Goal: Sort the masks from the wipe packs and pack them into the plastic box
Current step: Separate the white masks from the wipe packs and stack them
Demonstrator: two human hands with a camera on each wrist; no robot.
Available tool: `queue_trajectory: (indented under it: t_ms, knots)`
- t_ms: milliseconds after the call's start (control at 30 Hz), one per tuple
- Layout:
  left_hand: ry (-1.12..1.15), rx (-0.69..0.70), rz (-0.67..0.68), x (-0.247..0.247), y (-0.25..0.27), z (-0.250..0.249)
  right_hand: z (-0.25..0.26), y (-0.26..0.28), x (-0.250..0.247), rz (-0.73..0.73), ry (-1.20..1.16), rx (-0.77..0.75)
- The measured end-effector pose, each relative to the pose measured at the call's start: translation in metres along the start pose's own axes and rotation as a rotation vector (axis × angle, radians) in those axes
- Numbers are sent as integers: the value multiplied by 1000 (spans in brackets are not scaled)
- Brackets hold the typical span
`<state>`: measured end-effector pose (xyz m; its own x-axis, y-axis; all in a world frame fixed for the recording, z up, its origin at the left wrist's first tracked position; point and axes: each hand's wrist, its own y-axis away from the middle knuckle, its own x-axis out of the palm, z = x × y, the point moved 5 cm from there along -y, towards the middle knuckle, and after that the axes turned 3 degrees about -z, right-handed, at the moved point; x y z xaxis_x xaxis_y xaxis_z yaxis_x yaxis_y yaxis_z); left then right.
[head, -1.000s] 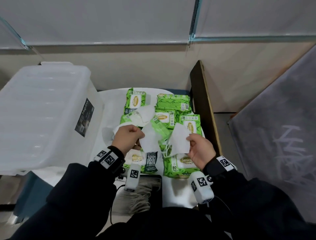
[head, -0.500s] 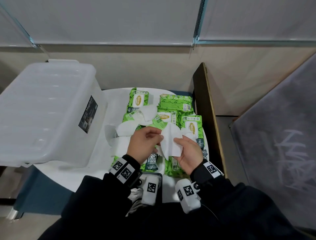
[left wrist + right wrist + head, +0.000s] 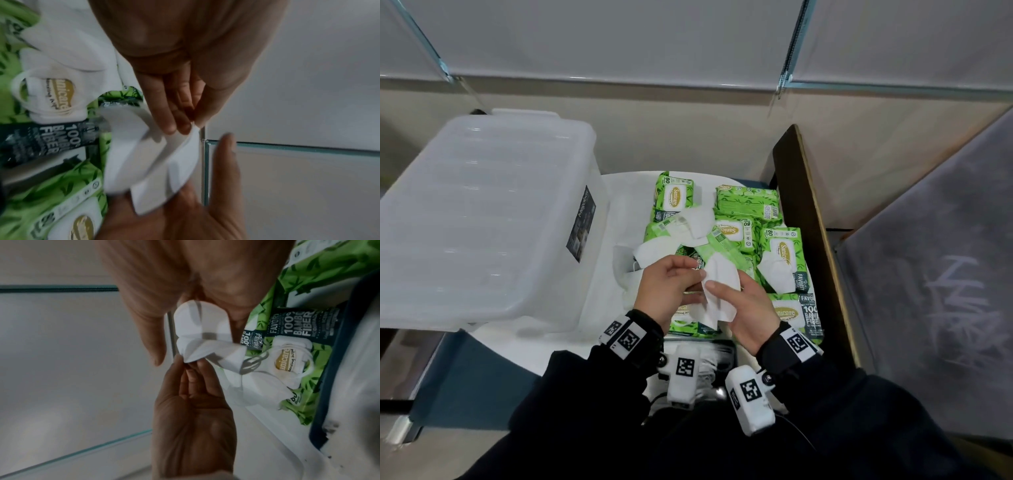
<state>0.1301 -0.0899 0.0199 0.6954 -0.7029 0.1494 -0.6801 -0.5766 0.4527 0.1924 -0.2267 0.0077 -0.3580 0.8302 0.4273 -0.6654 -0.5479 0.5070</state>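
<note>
Both hands meet above the pile of green wipe packs. My left hand pinches the upper edge of folded white masks between thumb and fingertips. My right hand grips the same masks from the right, thumb on top and fingers behind. The left wrist view shows my left fingers pinching the masks. In the right wrist view the masks sit under my right palm. More loose masks lie on the packs. The translucent plastic box stands at the left.
The packs lie on a white round table. A brown board stands on edge along the right of the pile, with a grey panel beyond it. Another mask rests on a right-hand pack. A wall runs behind.
One second ago each hand held its own mask, apart. The hands have come together and the masks are now held in one bundle between them.
</note>
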Motion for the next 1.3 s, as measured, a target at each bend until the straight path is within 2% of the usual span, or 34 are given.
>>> queue_trajectory:
  t_ms: [100,200,300,367,433,500,667,767,900,1300]
  knots:
    - [62,11,-35,-13,7,-1,-13,1,18,-28,132,-52]
    - [95,10,10,-29,8,-3,-25,0,27,-107,200,-97]
    - [-111,176,-43,-61,-4,-12,-34,1,34,-168,132,-31]
    - [-279,264,31,-76,-13,-15,-37,4,41,-133,107,-5]
    - [-359,219,208,-80,-17,-12,-41,6,48,-110,93,-6]
    - [-382,184,296,-84,-21,-9,-45,6,53,-126,75,-21]
    - [-424,235,233,-96,-26,-14,-49,6,53,-279,118,-131]
    - [-397,188,240,-97,-27,-12,-48,8,50,-333,132,-169]
    - [-331,137,260,-94,-28,-8,-46,14,43,-347,82,-176]
    - [-308,103,300,-52,-31,-2,-24,22,-2,-411,153,-208]
